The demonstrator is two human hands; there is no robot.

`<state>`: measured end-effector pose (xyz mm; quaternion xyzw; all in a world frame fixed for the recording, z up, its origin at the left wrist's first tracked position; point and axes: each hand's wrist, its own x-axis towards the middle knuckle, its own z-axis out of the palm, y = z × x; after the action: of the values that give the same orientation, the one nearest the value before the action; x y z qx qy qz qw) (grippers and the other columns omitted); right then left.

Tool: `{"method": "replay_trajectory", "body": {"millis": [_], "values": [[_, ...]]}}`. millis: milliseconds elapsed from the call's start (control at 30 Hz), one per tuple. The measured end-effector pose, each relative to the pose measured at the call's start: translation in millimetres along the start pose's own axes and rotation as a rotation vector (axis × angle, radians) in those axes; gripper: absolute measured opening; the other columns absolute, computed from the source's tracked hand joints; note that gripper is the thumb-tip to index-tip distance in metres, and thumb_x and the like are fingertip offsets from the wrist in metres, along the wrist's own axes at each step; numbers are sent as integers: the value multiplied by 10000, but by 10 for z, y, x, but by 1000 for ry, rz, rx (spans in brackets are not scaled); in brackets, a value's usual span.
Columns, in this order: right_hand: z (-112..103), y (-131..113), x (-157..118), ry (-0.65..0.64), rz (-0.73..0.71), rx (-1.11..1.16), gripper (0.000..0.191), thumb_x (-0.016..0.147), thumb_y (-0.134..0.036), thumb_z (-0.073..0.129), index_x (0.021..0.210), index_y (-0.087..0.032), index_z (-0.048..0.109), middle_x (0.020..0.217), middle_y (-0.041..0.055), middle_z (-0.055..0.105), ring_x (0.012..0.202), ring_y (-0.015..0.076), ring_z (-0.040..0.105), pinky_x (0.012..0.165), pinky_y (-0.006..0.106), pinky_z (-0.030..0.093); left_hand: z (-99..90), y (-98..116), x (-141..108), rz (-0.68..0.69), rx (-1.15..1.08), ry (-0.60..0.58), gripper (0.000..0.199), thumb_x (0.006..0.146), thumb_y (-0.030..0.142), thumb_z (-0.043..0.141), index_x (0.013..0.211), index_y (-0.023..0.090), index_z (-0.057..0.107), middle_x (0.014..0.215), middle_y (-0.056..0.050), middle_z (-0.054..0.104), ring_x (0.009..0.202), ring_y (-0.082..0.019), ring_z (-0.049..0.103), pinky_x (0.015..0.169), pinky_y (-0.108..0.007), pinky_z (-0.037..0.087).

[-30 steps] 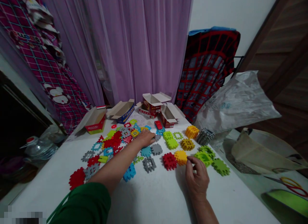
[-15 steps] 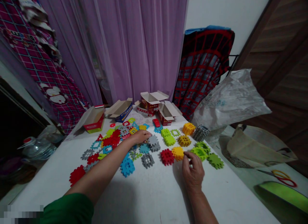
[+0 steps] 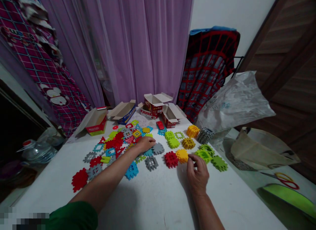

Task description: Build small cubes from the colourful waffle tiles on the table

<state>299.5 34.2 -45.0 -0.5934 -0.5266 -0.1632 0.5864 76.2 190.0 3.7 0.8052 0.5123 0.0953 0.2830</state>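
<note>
Head camera view: we look down on a white table (image 3: 158,200) spread with notched plastic pieces, and we place everything by the red block (image 3: 171,159) near its middle.

Our left hand (image 3: 146,143) is beyond and to the left of the red block, its fingertips beside a solid gray piece (image 3: 158,148). The hand covers part of the pieces beneath it, so we cannot tell whether its fingers pinch anything. Our right hand (image 3: 197,173) is to the right of the red block and nearer us, fingers curled in, close to a yellow piece (image 3: 182,156) that sits right beside the block. Its palm and the inner sides of its fingers are hard to make out, so we cannot say whether it grips something small.

Left of the red block lie a gray window piece (image 3: 151,163), a blue piece (image 3: 132,170) and a mixed pile (image 3: 116,142), partly hidden behind our left forearm. Beyond the block are lime pieces (image 3: 172,140), a red toy car (image 3: 160,125) and open boxes (image 3: 154,106), whose insides we see only in part. Farther right are an amber block (image 3: 188,143), a yellow stack (image 3: 193,131) and a gray stack (image 3: 205,135), dim and shadowed. Both our arms are cut off by the bottom edge; a blocky blur (image 3: 24,220) hides the lower left corner, beside our green sleeve (image 3: 74,216).
</note>
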Motion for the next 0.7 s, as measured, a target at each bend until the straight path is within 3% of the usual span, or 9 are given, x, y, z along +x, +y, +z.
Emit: {"method": "replay_trajectory", "body": {"millis": [100, 200, 400, 700], "values": [[-3, -10, 4, -6, 28, 4, 129, 908, -228, 556, 900, -176, 674, 848, 78, 702, 776, 179, 653, 581, 279, 522, -29, 113, -162, 24, 138, -9, 520, 785, 420, 670, 1242, 175, 650, 1256, -99, 675, 1133, -240, 628, 972, -300, 469], [1, -16, 6, -6, 42, 11, 139, 906, -243, 555, 889, -176, 676, 837, 77, 700, 765, 177, 649, 566, 273, 521, -18, 228, -323, 63, 285, 9, 682, 704, 462, 752, 1300, 172, 593, 1314, -129, 626, 1224, -289, 564, 1048, -345, 423], [3, 0, -1, -8, 21, 8, 120, 899, -215, 562, 890, -172, 673, 830, 70, 700, 750, 169, 645, 542, 255, 503, 13, 390, -414, 68, 387, 13, 383, 792, 351, 680, 1137, 186, 658, 1177, -113, 696, 1161, -300, 590, 1011, -370, 441], [-3, -10, -2, -25, 51, 15, 123, 900, -223, 554, 885, -177, 667, 833, 71, 693, 721, 164, 625, 529, 259, 490, 55, 412, -391, 64, 391, 34, 379, 783, 354, 688, 1127, 200, 651, 1151, -105, 703, 1131, -289, 608, 986, -362, 465]]}}
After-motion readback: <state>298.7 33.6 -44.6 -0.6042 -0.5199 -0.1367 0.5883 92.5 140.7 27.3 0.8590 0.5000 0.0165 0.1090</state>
